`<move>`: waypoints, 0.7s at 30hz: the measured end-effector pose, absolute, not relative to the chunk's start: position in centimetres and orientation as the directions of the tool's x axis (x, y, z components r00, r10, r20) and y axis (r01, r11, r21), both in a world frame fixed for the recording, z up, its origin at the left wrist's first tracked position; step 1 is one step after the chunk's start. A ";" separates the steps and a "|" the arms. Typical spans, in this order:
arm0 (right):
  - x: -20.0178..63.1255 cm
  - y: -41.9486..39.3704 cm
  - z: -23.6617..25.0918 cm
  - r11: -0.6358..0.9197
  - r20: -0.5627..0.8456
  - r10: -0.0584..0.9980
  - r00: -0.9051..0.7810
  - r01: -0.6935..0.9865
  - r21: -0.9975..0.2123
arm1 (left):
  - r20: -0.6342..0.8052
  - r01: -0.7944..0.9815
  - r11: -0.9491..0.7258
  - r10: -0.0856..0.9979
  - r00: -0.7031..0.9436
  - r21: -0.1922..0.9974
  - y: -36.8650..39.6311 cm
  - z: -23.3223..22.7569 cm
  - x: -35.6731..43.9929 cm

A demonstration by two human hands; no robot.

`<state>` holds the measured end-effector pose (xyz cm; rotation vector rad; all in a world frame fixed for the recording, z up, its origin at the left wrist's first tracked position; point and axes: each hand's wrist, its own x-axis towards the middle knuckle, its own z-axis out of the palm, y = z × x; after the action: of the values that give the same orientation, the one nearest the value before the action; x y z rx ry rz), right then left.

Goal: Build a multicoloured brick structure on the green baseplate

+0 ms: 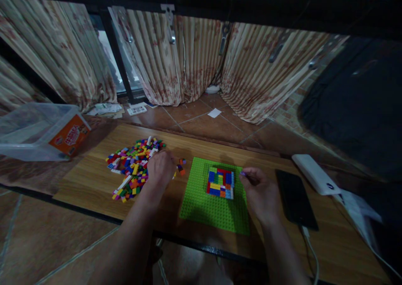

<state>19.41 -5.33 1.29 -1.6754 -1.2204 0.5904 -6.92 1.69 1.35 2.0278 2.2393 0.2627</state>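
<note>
Brick hunting on the counter

Left hand (161, 167) spread over the brick pile (133, 169); right hand (259, 188) pinching a purple brick (242, 174) right of the build (220, 183)

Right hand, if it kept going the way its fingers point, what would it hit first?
The right hand points left, pinching a small purple brick. Going straight on, it would probably first meet the brick block on the green baseplate, though height is unclear.

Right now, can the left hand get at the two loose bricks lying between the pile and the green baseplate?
Probably yes. The left hand rests on the brick pile's right edge, and the loose bricks lie just to its right on bare table, nothing between them.
</note>
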 end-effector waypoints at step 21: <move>16.3 -4.0 -0.6 0.171 0.329 0.934 0.135 0.642 -0.747 | 0.230 0.675 -0.320 0.947 0.224 0.665 -1.1 0.5 0.5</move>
<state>16.27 -4.03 -0.58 -1.5511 -1.5866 0.4278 0.47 -1.06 0.53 2.0777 1.4946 0.8591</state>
